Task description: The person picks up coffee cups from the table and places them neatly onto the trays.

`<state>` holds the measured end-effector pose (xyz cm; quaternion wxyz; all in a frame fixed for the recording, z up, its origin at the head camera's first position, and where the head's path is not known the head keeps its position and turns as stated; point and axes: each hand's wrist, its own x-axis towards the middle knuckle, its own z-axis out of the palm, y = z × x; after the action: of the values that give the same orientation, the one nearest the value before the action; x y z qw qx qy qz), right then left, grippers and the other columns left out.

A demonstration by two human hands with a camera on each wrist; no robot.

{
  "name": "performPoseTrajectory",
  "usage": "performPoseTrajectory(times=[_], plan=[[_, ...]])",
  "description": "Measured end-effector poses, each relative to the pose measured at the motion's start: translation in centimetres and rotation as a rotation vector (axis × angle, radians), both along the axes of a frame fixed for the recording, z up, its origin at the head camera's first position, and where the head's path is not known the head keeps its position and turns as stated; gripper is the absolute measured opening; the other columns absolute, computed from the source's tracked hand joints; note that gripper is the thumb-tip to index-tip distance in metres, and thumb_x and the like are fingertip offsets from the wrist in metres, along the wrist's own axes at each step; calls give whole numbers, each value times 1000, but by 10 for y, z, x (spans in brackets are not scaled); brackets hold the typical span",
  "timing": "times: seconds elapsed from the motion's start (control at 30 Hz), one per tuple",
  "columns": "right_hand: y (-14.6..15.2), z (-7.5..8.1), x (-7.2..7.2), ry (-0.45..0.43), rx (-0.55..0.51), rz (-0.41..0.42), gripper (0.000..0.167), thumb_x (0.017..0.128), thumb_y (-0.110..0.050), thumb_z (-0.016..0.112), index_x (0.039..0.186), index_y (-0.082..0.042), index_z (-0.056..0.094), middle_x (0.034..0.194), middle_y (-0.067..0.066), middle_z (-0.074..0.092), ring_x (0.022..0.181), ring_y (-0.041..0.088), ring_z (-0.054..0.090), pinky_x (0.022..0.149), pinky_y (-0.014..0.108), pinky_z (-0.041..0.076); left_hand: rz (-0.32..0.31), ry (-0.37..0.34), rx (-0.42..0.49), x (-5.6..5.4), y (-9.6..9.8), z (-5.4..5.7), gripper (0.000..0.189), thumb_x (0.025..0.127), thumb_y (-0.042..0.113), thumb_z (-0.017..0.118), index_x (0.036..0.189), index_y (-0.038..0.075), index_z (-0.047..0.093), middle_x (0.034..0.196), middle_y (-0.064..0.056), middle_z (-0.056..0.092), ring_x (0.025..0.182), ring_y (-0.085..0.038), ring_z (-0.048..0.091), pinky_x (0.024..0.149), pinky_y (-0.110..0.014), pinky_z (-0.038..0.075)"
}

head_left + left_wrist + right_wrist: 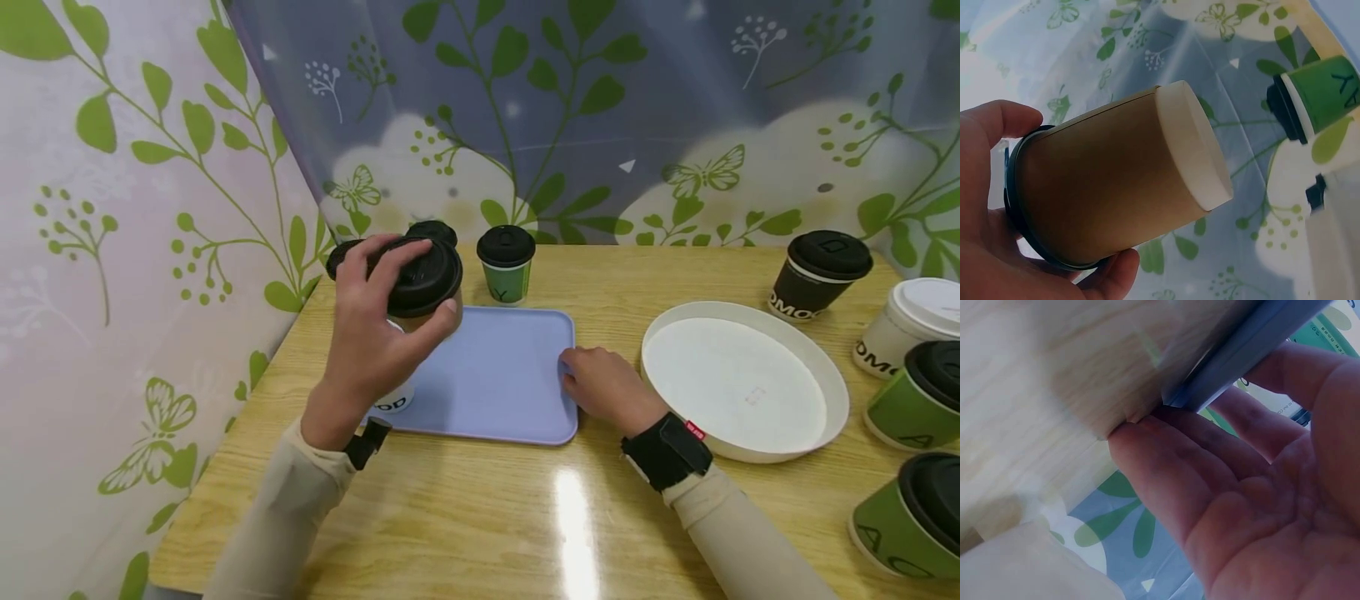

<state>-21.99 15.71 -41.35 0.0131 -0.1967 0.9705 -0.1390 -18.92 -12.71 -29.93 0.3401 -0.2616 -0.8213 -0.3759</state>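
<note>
My left hand (375,333) holds a paper coffee cup (1116,178) by its black lid (423,279), fingers and thumb spread around the rim. The cup has a brown sleeve and white base, and hangs over the left part of a lavender tray (495,375). Below it a white cup (396,398) is mostly hidden by that hand. My right hand (607,387) grips the tray's right edge, its thumb and fingers on either side of the rim (1229,369) in the right wrist view.
A green cup (507,267) stands behind the tray, near another black lid (432,232). On the right lies a round white tray (750,392). Beyond it stand a black cup (813,279), a white cup (911,325) and green cups (911,408). A patterned curtain (570,108) borders the table.
</note>
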Motion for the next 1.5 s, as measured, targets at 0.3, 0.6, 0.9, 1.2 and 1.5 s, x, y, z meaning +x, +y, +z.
performPoseTrajectory(times=[0.3, 0.6, 0.9, 1.2, 1.5], plan=[[-1, 1, 1, 12, 0, 8, 15, 101, -9, 63, 109, 2, 69, 78, 7, 60, 64, 17, 58, 58, 33, 46, -42, -51, -11, -9, 20, -7, 55, 89, 34, 73, 140, 15, 64, 149, -22, 43, 137, -39, 36, 101, -57, 39], [-1, 2, 1, -1, -5, 7, 16, 102, -9, 63, 110, 3, 69, 78, 7, 60, 64, 16, 58, 59, 33, 47, -60, -84, -32, -21, 39, -16, 55, 88, 33, 74, 139, 15, 64, 147, -22, 44, 136, -39, 38, 99, -55, 41], [-1, 3, 2, -2, -11, 14, 14, 102, -9, 63, 106, 2, 68, 75, 6, 56, 61, 17, 56, 57, 32, 44, -62, -144, -21, -30, 55, -23, 53, 89, 31, 72, 138, 13, 64, 146, -24, 43, 133, -41, 38, 100, -55, 39], [0, 2, 2, 8, -12, 12, 13, 101, -9, 63, 106, 2, 68, 76, 7, 56, 61, 16, 56, 57, 33, 44, -21, -220, -38, -41, 65, -31, 54, 90, 28, 73, 139, 10, 63, 146, -25, 42, 134, -41, 37, 102, -57, 37], [0, 0, 1, 18, -3, 11, 13, 101, -9, 64, 106, 1, 69, 78, 8, 59, 63, 17, 58, 58, 34, 47, 45, -299, -126, -45, 64, -38, 56, 91, 29, 73, 141, 9, 59, 147, -28, 39, 134, -44, 35, 104, -58, 36]])
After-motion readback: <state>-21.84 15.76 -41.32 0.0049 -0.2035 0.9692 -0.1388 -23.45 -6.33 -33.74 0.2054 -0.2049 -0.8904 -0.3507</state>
